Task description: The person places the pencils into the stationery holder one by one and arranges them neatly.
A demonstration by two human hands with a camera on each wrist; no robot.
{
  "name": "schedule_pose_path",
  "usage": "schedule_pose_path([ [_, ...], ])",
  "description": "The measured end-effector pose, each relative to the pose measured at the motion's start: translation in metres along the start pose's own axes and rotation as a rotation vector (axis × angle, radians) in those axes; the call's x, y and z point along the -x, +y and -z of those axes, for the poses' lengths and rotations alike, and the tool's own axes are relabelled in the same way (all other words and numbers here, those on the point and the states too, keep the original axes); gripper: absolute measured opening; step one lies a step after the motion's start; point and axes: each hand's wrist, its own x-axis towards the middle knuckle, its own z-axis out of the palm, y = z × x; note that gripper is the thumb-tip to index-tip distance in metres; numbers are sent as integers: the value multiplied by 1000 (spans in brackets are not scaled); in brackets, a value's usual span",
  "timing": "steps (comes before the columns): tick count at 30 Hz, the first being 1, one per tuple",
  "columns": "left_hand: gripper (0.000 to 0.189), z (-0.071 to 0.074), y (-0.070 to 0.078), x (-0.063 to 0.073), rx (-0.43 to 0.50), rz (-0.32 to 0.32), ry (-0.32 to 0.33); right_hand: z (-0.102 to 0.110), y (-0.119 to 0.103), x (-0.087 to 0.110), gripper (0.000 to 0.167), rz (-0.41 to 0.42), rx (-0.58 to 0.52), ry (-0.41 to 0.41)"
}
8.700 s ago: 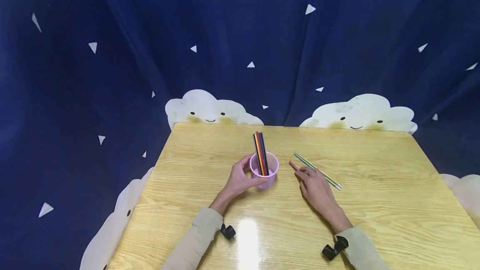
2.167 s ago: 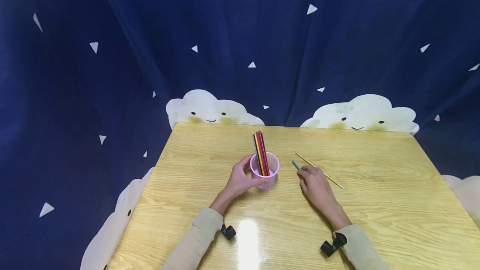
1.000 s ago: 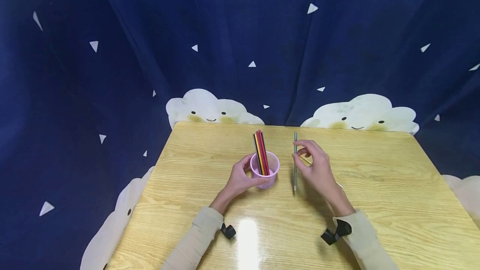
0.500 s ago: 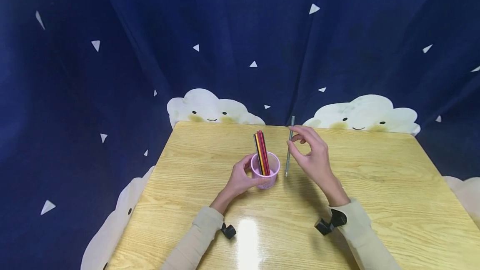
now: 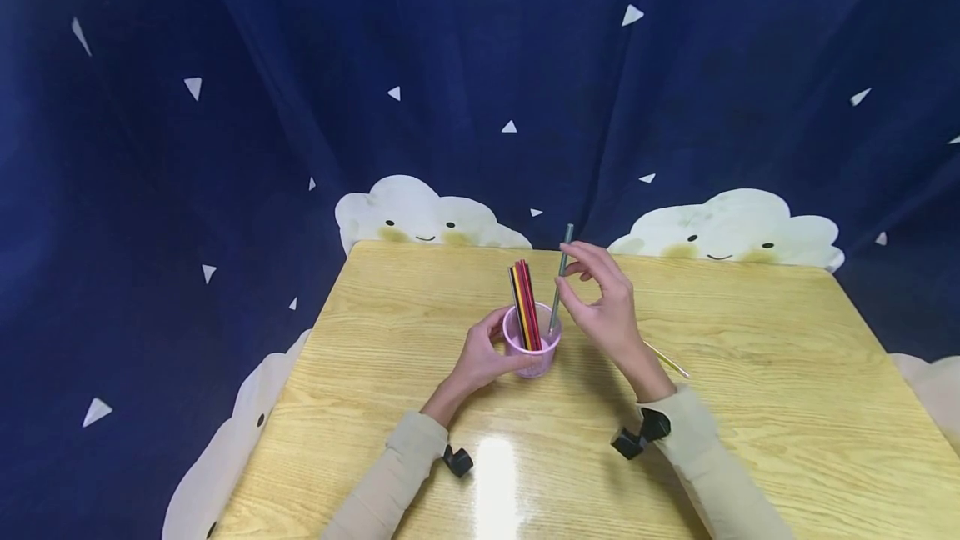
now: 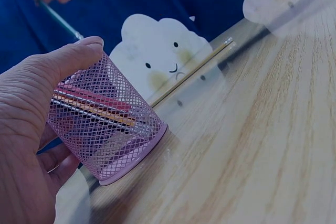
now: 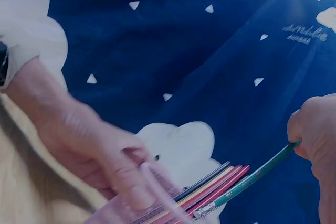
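Observation:
My left hand grips the side of a pink mesh pencil cup standing on the table, its thumb near the rim in the left wrist view. Several pencils, black, yellow and red among them, lean together inside. My right hand pinches a green pencil near its upper end, between thumb and fingers. The pencil hangs slightly tilted over the cup's right side. Its lower end, with a metal band and eraser, is at the cup's mouth beside the other pencils.
A yellow pencil lies on the wooden table to the right, partly hidden by my right arm in the head view. Behind the table hangs a dark blue curtain with white triangles and clouds.
A red pencil, earlier under my right hand, is now in the cup. That hand has since lifted the green pencil off the table and carried it left to the cup. My left hand stays put.

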Motion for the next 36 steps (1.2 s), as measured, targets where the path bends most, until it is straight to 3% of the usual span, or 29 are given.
schedule_pose_path([
  [11,83,0,-1,-2,1,-3,4,-20,22,28,56,-92,-3,-142],
  [23,84,1,0,-2,18,7,-1,-29,18,40,51,-140,33,-264],
  [27,84,1,1,0,19,18,-2,-29,16,43,47,-164,51,-283],
  [36,84,0,-1,0,13,22,11,-21,18,55,36,-189,85,-233],
])
